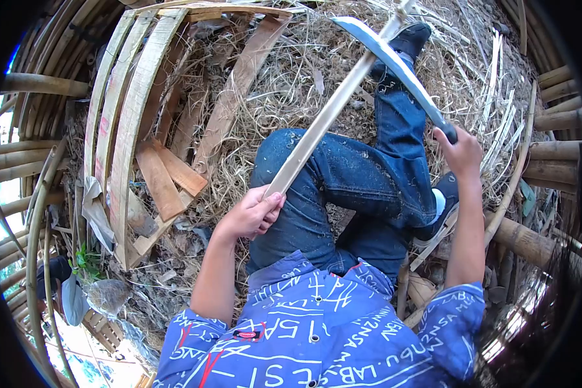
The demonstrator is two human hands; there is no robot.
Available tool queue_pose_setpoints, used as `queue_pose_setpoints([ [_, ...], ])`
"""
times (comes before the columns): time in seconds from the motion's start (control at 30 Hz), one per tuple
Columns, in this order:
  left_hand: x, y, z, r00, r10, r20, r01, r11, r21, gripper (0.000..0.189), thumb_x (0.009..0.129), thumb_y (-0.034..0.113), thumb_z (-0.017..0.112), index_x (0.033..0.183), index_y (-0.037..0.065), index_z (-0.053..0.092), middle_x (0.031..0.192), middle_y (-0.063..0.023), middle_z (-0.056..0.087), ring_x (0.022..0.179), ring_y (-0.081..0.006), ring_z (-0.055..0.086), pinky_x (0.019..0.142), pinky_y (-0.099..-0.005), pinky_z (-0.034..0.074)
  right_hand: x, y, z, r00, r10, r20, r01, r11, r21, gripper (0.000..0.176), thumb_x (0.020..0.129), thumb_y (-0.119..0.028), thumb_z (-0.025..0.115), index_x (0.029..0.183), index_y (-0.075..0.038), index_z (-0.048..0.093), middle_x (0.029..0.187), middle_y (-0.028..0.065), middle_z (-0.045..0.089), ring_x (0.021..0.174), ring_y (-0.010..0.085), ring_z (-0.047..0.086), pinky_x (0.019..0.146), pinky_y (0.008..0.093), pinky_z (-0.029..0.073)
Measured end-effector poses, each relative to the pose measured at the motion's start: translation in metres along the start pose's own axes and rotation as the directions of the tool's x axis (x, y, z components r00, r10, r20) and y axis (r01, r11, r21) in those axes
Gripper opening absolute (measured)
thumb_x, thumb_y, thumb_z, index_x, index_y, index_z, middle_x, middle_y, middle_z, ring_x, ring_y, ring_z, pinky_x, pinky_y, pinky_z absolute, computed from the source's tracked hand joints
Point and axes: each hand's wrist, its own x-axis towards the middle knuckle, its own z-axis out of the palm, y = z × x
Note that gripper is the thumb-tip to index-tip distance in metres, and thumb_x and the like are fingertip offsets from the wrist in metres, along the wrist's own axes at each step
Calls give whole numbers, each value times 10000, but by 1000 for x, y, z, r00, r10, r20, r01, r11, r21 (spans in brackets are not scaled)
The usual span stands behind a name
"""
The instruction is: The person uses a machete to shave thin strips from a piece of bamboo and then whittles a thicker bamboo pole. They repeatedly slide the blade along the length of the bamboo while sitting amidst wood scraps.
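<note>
My left hand [255, 213] is closed round the lower end of a long pale bamboo strip [323, 121], which slants up and right across my raised knee. In my right hand [460, 150] is the dark handle of a long curved knife [404, 72]. The blade reaches up and left and crosses over the strip near its upper part, by my shoe [412, 40]. Whether the blade's edge touches the strip I cannot tell.
At the left lies a slatted wooden crate [132, 110] with loose wood pieces [158, 181] in it. Thin shavings [265, 116] cover the ground. Bamboo pole walls stand on both sides, and a thick bamboo pole [527, 239] lies at the right.
</note>
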Motion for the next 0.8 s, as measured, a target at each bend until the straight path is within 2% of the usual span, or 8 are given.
queue_pose_setpoints([
  [0.07,3,0,-1,1000,-15,20,14,999,34,234,1051,293,463,922,99,464,631,82,345,439,-5,263,370,-190,216,-14,3,-6,1000,21,-2,-21,997,-81,650,820,-716,593,809,-76,702,665,149,665,689,338,692,635,444,527],
  [0.13,4,2,3,1000,-7,26,6,1000,26,227,1054,283,455,923,98,466,627,85,340,437,-4,261,370,-190,215,-29,-7,0,989,119,92,-126,989,76,668,828,-726,576,790,-69,692,654,148,655,674,341,684,625,451,519],
  [0.27,0,5,11,1000,-8,2,8,1000,23,226,1059,268,441,911,100,474,631,91,331,480,-8,275,414,-197,231,-55,-56,14,991,-59,123,38,985,167,623,790,-689,645,744,-69,680,624,162,634,638,360,660,593,438,504],
  [0.4,-2,4,18,997,0,-72,5,998,63,224,1057,272,447,924,96,484,634,81,353,476,-17,278,417,-207,246,-66,-123,26,932,-342,121,288,901,323,648,744,-709,667,679,-65,667,590,155,629,586,350,658,559,423,509],
  [0.53,-1,1,20,993,-4,-118,16,995,101,228,1056,276,447,924,95,489,635,73,376,489,-23,313,427,-207,264,-60,-164,34,843,-485,232,426,866,262,706,749,-766,608,651,-69,662,603,162,646,596,345,670,572,436,529],
  [0.67,-1,-3,23,985,61,-162,-39,990,138,222,1057,264,445,928,91,494,638,65,390,494,-26,321,430,-206,279,-43,-161,41,867,-451,211,399,883,246,737,757,-797,560,675,-73,672,627,174,657,633,348,687,588,446,537],
  [0.7,-1,-3,22,985,61,-162,-39,990,137,222,1057,264,445,928,91,494,638,65,390,494,-26,321,430,-206,279,-37,-155,42,882,-406,241,361,909,208,743,757,-807,549,703,-80,690,645,168,667,652,346,693,607,449,543],
  [0.8,-2,-4,20,986,51,-161,-28,990,140,213,1056,254,448,929,88,494,645,61,401,498,-27,324,432,-205,288,-17,-126,42,950,-278,144,246,947,209,700,769,-775,577,743,-89,714,682,171,682,683,355,696,644,451,550],
])
